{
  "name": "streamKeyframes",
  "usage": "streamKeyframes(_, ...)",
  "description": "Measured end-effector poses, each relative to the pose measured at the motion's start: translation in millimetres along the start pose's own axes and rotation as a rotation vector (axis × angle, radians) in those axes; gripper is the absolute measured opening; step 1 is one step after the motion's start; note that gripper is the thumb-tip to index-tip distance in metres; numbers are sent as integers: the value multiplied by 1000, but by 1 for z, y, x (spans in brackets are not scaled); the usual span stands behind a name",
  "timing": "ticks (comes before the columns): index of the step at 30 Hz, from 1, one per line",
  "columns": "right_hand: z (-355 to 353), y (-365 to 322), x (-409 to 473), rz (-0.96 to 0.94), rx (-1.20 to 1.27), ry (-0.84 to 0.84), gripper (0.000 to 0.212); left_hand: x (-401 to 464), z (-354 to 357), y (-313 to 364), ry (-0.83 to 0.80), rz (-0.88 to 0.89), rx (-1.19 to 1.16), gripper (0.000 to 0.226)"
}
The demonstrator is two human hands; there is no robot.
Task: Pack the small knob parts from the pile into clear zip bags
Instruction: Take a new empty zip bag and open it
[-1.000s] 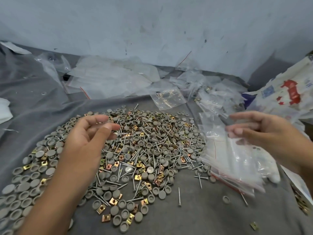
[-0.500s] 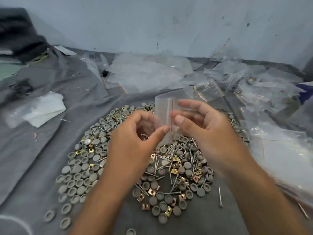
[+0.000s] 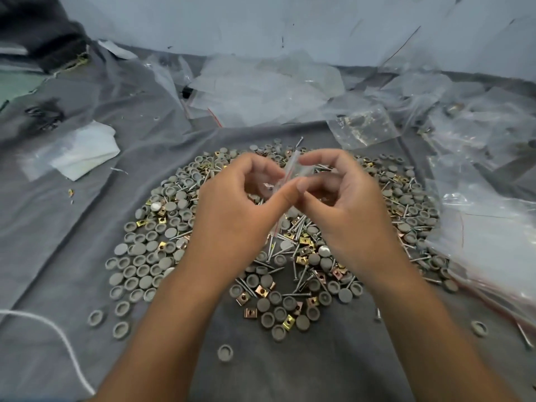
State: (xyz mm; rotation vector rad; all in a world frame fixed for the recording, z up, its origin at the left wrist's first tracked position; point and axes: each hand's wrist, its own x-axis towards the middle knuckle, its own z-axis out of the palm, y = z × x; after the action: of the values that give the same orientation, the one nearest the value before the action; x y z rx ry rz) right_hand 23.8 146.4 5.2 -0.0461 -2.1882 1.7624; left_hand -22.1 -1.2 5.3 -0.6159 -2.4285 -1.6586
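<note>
At the far left a folded white cloth [image 3: 87,153] lies on the grey sheet [image 3: 58,256] that covers the surface, and a white cord [image 3: 55,335] curves across the sheet's near left corner. Next comes the pile of parts [image 3: 162,250]: round grey knob caps spread flat on its left side, mixed toward the middle with brass square nuts and thin nails, and a few loose caps lie apart on the sheet in front. Above the middle of the pile the left hand [image 3: 235,216] is raised, fingers curled, its thumb and forefinger pinching the left edge of a small clear zip bag [image 3: 285,177] with a red stripe. The bag sits crumpled between both hands, clear of the pile beneath it; whether anything is inside it cannot be told. The right hand [image 3: 348,210] meets it from the other side, its grip likewise a pinch of thumb and bent fingers on the bag's right part, so the two thumbs nearly touch. Behind the hands, against the pale wall, lies a heap of empty clear bags [image 3: 261,91], and just right of it a filled bag [image 3: 365,127] holding brass pieces. Along the right edge a stack of clear bags [image 3: 487,236] overlaps the rim of the pile.
</note>
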Motion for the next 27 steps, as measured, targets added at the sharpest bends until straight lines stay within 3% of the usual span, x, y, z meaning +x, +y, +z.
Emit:
streamKeyframes(4, 5, 0, -4, -56, -48, 10, 37, 2, -4, 2, -92, -102, -129, 17)
streamKeyframes(17, -1, 2, 1, 194, 237, 25, 30, 11, -16, -7, -198, -291, -353, 11)
streamKeyframes(19, -3, 3, 0, 161, 172, 73, 25, 10, -14, -9, -135, -279, -268, 10)
streamKeyframes(23, 1, 4, -5, -49, -75, 234, 21, 6, -8, -7, 152, -75, 89, 10)
streamKeyframes(27, 8, 7, -6, -314, -467, 296, 23, 5, -7, -2, 204, 113, 228, 25)
